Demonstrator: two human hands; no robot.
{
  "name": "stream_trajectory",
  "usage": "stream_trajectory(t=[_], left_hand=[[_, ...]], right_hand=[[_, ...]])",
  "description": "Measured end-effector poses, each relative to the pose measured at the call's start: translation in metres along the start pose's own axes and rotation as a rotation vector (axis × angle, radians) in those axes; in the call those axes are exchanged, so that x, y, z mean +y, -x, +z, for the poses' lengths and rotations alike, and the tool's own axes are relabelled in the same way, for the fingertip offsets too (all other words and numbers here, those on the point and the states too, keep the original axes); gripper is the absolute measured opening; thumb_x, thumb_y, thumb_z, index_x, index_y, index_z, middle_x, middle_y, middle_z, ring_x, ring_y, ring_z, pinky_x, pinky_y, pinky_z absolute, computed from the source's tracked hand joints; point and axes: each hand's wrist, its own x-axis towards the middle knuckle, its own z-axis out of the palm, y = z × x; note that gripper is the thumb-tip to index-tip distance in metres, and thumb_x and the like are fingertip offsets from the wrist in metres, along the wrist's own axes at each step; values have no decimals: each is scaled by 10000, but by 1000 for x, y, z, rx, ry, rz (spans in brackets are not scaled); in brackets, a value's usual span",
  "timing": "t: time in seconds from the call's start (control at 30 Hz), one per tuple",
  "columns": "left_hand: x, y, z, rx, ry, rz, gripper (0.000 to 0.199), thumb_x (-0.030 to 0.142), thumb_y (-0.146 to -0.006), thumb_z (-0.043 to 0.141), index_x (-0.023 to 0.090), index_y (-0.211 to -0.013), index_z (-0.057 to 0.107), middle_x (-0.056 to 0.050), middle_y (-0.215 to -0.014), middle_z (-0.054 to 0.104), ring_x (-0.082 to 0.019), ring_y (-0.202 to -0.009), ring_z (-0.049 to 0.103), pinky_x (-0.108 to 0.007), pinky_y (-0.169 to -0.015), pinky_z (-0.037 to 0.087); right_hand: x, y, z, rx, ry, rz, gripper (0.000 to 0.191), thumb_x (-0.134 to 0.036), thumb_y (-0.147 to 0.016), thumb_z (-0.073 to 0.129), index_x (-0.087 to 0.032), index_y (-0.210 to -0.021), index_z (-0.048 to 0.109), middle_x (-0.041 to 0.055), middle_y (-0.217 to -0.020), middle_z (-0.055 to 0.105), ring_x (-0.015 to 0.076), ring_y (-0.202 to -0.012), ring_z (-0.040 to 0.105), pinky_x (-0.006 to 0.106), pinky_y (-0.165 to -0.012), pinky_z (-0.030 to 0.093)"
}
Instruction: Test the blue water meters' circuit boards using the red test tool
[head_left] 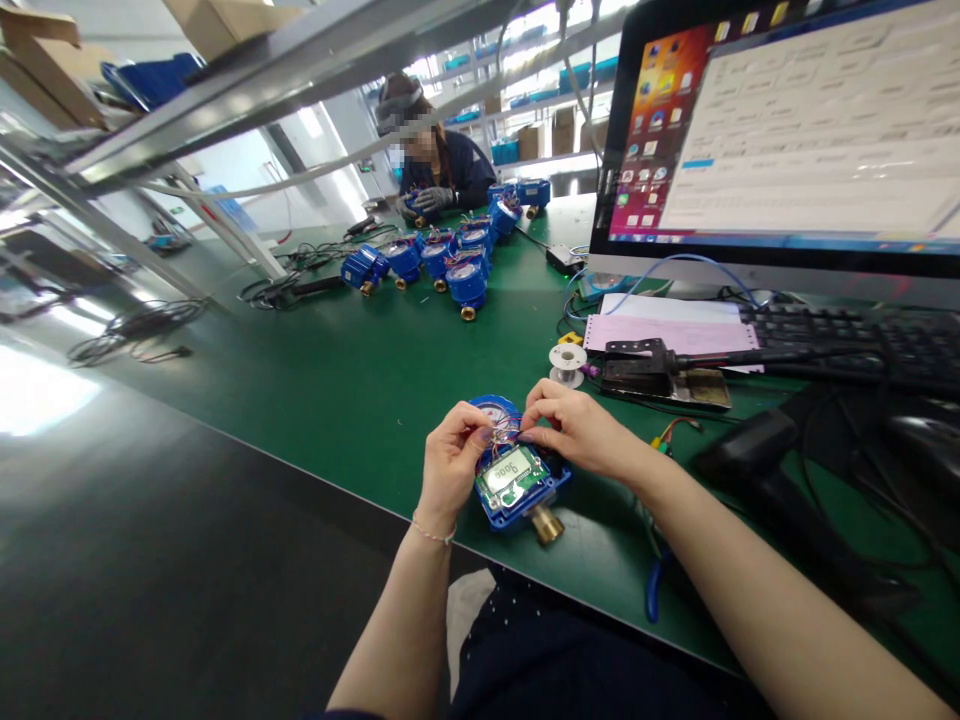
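One green table carries everything in front of you, and the opened blue meter sits on it close to your near edge, in front of your body. Its long axis runs away from you: the round dial lies at the far end, and the near end slants off to your right. Your left hand comes in along the meter's left side and your right hand reaches across from the right, so neither is clearly the nearer; your fingertips face each other with only a narrow gap between. The green circuit board, with its display, lies just below that gap, on your side of it. The brass fitting points toward you and to the right, clear of both hands. Smallest, and what the handling seems to turn on, are the thin wires: right of your left pinch, left of your right one. Each thumb looks closed against its forefinger on them; you cannot tell which strand either hand has.
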Motion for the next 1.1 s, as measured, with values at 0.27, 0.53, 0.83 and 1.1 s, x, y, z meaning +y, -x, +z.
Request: stream_trajectory(t=[0.27, 0.53, 0.83, 1.1], left_hand=[[-1, 1, 0, -22, 35, 30, 108, 230, -816, 574, 180, -720, 564, 21, -716, 488, -108, -695, 457, -231, -648, 356], [1, 4, -3, -147, -163, 174, 92, 222, -806, 576, 183, -724, 591, -2, -763, 499, -132, -751, 479, -268, -694, 377], [3, 5, -2, -126, -218, 166, 96, 217, -794, 585, 178, -710, 607, -9, -762, 501, -138, -764, 490, -277, -703, 397], [-2, 9, -1, -110, -275, 155, 81, 228, -792, 594, 188, -732, 631, -14, -771, 513, -150, -784, 497, -301, -724, 404]], right_hand=[[-9, 2, -2, 29, 12, -45, 84, -164, -829, 563, -158, -804, 643, 28, -863, 526, 128, -782, 524, 275, -722, 423], [-15, 1, -7, 26, 33, -58, 29, -148, -783, 612, -161, -777, 638, 12, -843, 520, 122, -768, 528, 260, -711, 418], [-11, 14, -28, 211, 68, 34, 132, -233, -832, 551, -167, -854, 663, 31, -815, 584, 129, -723, 541, 252, -660, 425], [24, 80, -67, 94, 520, 641, 159, -227, -783, 532, -191, -818, 683, 44, -821, 681, 184, -733, 603, 285, -674, 430]])
